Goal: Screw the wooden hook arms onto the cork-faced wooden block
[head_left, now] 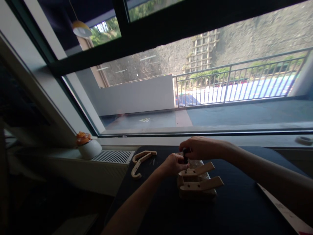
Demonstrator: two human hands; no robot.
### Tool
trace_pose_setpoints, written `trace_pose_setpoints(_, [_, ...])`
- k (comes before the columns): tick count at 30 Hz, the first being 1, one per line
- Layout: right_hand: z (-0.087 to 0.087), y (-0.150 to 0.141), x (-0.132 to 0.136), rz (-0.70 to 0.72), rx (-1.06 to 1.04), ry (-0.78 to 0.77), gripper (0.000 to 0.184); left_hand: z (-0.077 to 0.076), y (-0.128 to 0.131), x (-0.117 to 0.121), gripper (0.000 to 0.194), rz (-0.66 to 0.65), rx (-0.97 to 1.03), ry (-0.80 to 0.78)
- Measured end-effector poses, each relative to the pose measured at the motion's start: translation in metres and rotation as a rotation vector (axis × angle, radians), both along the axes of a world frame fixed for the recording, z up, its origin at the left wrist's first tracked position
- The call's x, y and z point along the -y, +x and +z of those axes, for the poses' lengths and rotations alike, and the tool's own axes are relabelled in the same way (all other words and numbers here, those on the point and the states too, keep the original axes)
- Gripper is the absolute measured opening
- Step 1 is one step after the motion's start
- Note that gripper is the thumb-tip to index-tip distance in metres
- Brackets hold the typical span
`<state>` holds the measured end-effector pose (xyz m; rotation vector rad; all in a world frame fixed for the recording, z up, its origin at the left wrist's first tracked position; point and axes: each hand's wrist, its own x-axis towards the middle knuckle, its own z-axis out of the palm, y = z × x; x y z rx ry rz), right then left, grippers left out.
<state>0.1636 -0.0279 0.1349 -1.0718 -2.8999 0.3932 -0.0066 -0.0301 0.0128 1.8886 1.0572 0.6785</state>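
Note:
My right hand [194, 147] grips the dark handle of an upright screwdriver [186, 156]. At its lower end the fingers of my left hand [173, 164] are closed together around it, just above a wooden piece. Two pale wooden hooks [193, 186] lie side by side with their arms pointing right, and dark screws show in them. Beneath them is a block wrapped in clear plastic [195, 164], partly hidden by my hands. The screwdriver's tip is too small to make out.
More curved wooden hooks [140, 163] and a few thin screws or nails [154, 161] lie at the left of the dark table [161, 202]. Beyond its left edge are a radiator [112, 157] and a white pot [89, 148]. A window sill [146, 141] runs behind the table.

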Motion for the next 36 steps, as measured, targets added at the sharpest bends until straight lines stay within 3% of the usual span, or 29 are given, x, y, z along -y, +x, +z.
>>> trace_pose_setpoints(9, [-0.002, -0.0027, 0.0022, -0.086, 0.052, 0.069, 0.029, -0.0003, 0.0009, 0.0004, 0.026, 0.019, -0.064, 0.031])
trace_pose_setpoints(16, [0.0012, -0.0023, 0.001, -0.011, 0.029, 0.027, 0.02, 0.0008, 0.0022, 0.0006, 0.023, 0.002, -0.064, 0.076])
trace_pose_setpoints(23, [-0.0017, -0.004, 0.0023, -0.09, 0.094, 0.139, 0.032, 0.0041, 0.0022, 0.0019, 0.026, 0.015, -0.12, 0.066])
trace_pose_setpoints(29, [0.0048, -0.0021, 0.0028, 0.015, 0.059, 0.027, 0.023, -0.0023, 0.0022, -0.0019, 0.025, -0.001, -0.083, 0.115])
trace_pose_setpoints(36, [-0.0012, -0.0036, 0.0021, -0.086, 0.1, 0.106, 0.032, -0.0044, 0.0039, -0.0014, 0.027, 0.01, -0.15, 0.072])
